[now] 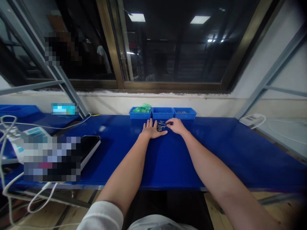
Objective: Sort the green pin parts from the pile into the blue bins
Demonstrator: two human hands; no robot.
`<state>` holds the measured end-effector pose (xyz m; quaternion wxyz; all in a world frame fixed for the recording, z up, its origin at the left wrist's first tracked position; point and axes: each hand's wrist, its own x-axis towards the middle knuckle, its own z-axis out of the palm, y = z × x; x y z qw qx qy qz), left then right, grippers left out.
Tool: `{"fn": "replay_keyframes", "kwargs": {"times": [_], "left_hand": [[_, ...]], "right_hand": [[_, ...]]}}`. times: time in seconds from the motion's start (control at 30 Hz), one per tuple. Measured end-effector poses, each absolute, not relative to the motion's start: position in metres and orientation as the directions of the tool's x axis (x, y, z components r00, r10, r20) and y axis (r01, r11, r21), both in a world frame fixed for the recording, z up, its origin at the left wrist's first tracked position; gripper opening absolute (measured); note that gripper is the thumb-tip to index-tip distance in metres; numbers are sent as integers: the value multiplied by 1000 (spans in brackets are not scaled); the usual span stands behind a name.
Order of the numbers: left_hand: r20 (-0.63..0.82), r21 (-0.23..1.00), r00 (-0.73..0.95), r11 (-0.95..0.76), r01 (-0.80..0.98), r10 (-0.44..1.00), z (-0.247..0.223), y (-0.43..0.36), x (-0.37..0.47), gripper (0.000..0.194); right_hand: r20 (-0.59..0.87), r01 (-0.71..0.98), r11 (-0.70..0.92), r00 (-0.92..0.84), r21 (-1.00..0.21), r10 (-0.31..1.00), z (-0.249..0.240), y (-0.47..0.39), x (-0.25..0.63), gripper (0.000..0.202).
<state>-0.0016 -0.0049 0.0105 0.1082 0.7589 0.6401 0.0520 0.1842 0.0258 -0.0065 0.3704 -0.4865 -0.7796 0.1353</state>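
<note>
A small pile of metal parts (159, 127) lies on the blue table (168, 159), between my two hands. On its left side my left hand (152, 129) rests on the tabletop with its fingers spread, its thumb along the near side of the pile. To the right, my right hand (176, 125) has its fingertips pinched together at the pile's edge, by a thin metal piece; whether it grips that piece is too small to tell. Behind the hands stand a blue bin with green bags (142, 109), a middle blue bin (163, 116) and a right blue bin (185, 116) with small metal pieces.
A dark flat device (90, 143) lies at the left, near white cables (4, 179). A white power strip (253, 119) sits at the far right. Metal frame posts (73, 99) rise beside the table, and a window stands behind it.
</note>
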Motion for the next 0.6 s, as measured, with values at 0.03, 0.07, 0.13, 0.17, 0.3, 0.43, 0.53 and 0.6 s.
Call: {"fn": "replay_keyframes", "kwargs": {"times": [0.03, 0.07, 0.13, 0.17, 0.3, 0.43, 0.53, 0.6], "left_hand": [[-71, 218, 177, -158, 963, 982, 9, -5, 0, 103], [-74, 210, 180, -161, 964, 981, 8, -6, 1, 102], [-64, 203, 179, -163, 966, 982, 4, -5, 4, 101], [-54, 203, 174, -160, 966, 983, 3, -5, 5, 101], [10, 217, 143, -142, 966, 990, -1, -1, 9, 97], [79, 251, 101, -118, 961, 992, -4, 4, 12, 91], [146, 295, 69, -110, 949, 987, -5, 6, 13, 83], [215, 340, 60, -132, 931, 975, -3, 5, 13, 74]], "right_hand": [[440, 679, 515, -302, -524, 846, -6, 25, 183, 18], [431, 694, 529, -336, -488, 837, -6, 25, 182, 17], [409, 710, 541, -375, -451, 832, -6, 26, 181, 14], [396, 715, 542, -387, -442, 833, -7, 27, 181, 12], [362, 749, 513, -380, -420, 851, -10, 32, 182, 8], [361, 759, 509, -379, -405, 852, -14, 35, 183, 11], [390, 740, 496, -335, -454, 858, -13, 33, 184, 11], [401, 701, 475, -285, -533, 871, -11, 30, 183, 11]]}}
